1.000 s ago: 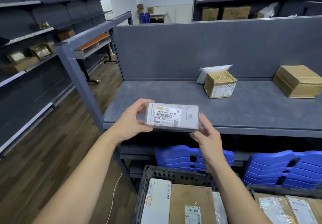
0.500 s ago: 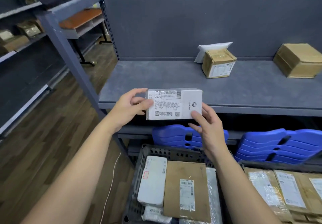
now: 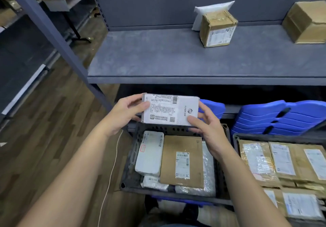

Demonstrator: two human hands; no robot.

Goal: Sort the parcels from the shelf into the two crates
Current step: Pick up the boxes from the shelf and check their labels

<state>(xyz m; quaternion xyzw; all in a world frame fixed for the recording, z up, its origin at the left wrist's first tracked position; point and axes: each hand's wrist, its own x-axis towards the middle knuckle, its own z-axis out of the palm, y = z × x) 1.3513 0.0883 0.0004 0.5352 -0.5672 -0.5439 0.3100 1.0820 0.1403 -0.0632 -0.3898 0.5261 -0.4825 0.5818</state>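
Head view: we hold 1 white parcel (image 3: 170, 110) w/ both hands, about mid-frame, label side up toward us, long edge level; printed label reads "G079" at its 10 o'clock corner. Left hand (image 3: 123, 113) grips the parcel's 9 o'clock end, thumb on the label face, fingers curled behind; right hand (image 3: 206, 129) pinches the 4 o'clock corner, thumb on the face, fingers wrapped round the back edge. Parcel is in the air, in front of the grey shelf (image 3: 158, 59) edge and above the far rim of the left crate (image 3: 131, 156), not touching either.

Left crate, dark w/ slotted walls, sits at 6 o'clock of the parcel; inside lie a white padded pack (image 3: 150, 154) at its 9 o'clock side, a flat brown envelope (image 3: 181, 161) in the middle, a bubble-wrap pack (image 3: 209, 173) at 3 o'clock, partly under the envelope. Right crate (image 3: 235, 138) at 4 o'clock of frame, just beside the left 1, holds several brown labelled packs (image 3: 282, 161).

On the shelf at 1 o'clock: a small brown box (image 3: 217, 28) w/ a white bag (image 3: 211, 8) leaning behind it; a 2nd brown box (image 3: 307, 21) at 2 o'clock, cut by the frame edge. Blue plastic stack (image 3: 275, 117) under the shelf at 3 o'clock; wood floor (image 3: 44, 138) at 8 o'clock, w/ a thin white cord (image 3: 112, 165) on it.
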